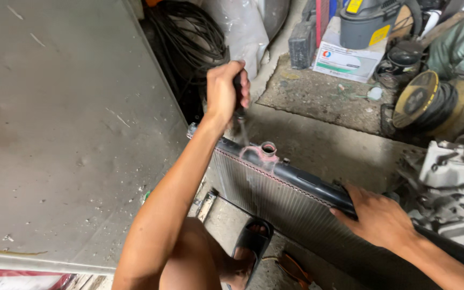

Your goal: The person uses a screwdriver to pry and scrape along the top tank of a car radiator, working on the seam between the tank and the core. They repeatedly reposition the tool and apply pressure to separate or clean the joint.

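Under your hands, the radiator shows a matt black plastic top tank, stained pink around its round filler neck, above a dull, finely ribbed metal core. Left of the radiator, the grey sheet-metal panel looks smooth but scuffed and speckled. Behind the radiator, the concrete floor is rough and dusty.
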Action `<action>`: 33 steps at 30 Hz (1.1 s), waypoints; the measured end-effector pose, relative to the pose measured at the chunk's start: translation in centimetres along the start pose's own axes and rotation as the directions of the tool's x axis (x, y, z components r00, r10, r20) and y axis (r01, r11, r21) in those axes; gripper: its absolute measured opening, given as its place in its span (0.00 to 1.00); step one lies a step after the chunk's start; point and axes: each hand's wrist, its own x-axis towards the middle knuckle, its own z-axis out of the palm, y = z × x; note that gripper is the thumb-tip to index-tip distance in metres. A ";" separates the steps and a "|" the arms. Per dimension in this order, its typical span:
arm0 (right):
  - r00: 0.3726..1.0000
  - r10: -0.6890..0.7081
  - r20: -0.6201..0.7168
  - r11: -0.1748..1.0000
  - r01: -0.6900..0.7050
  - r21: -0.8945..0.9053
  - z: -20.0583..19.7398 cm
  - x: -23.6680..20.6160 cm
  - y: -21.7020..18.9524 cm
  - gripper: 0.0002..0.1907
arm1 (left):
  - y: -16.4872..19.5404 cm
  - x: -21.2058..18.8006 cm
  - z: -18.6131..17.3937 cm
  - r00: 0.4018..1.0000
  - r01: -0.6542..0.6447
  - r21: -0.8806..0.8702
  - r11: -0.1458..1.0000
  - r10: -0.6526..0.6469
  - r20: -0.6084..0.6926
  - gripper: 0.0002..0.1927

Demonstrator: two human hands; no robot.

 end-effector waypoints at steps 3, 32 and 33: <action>1.000 -0.013 0.005 1.000 0.013 -0.020 -0.6 0.3 0.1 0.42 | -0.3 1.1 -3.5 0.946 -0.263 0.342 0.902 0.312 -0.094 0.21; 0.960 -0.196 -0.201 0.978 0.206 0.030 0.6 0.2 1.0 0.36 | -1.5 -6.7 3.2 0.972 -0.151 0.652 0.743 -0.009 0.234 0.20; 0.960 -0.198 -0.200 0.978 0.208 0.033 0.9 0.1 1.1 0.37 | -1.5 -7.4 4.5 0.951 -0.099 0.537 0.838 -0.078 0.298 0.17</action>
